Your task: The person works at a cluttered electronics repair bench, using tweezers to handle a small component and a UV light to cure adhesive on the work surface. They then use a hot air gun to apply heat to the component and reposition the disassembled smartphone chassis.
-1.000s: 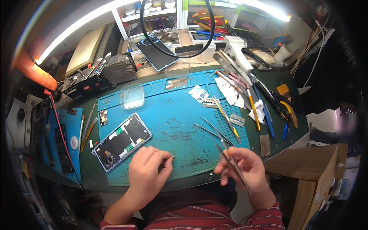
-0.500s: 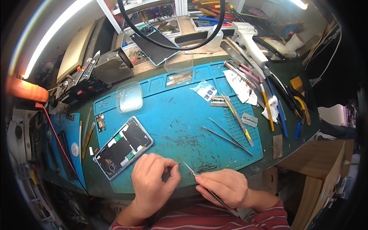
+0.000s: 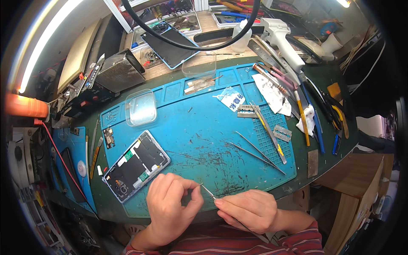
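My left hand [image 3: 172, 206] is closed in a pinch, thumb and index fingertip together. A tiny part seems to poke out of the pinch, too small to name. My right hand [image 3: 250, 210] grips a pair of metal tweezers [image 3: 208, 192], whose tips point up and left and meet the pinched fingertips. Both hands hover above the near edge of the blue work mat [image 3: 182, 144]. Just beyond my left hand lies an opened phone [image 3: 135, 165], its black inside and green strips facing up.
A second pair of tweezers [image 3: 257, 158], a yellow-marked pair [image 3: 268, 132] and razor blades [image 3: 282, 133] lie on the right. Further back are a clear plastic box [image 3: 141, 108], a dark phone panel [image 3: 170, 44] and a white heat gun [image 3: 278, 36]. A black cable [image 3: 191, 47] loops across the top.
The tweezers' tips have moved left and now reach my left fingertips; before, a small gap lay between them. The view has shifted slightly.
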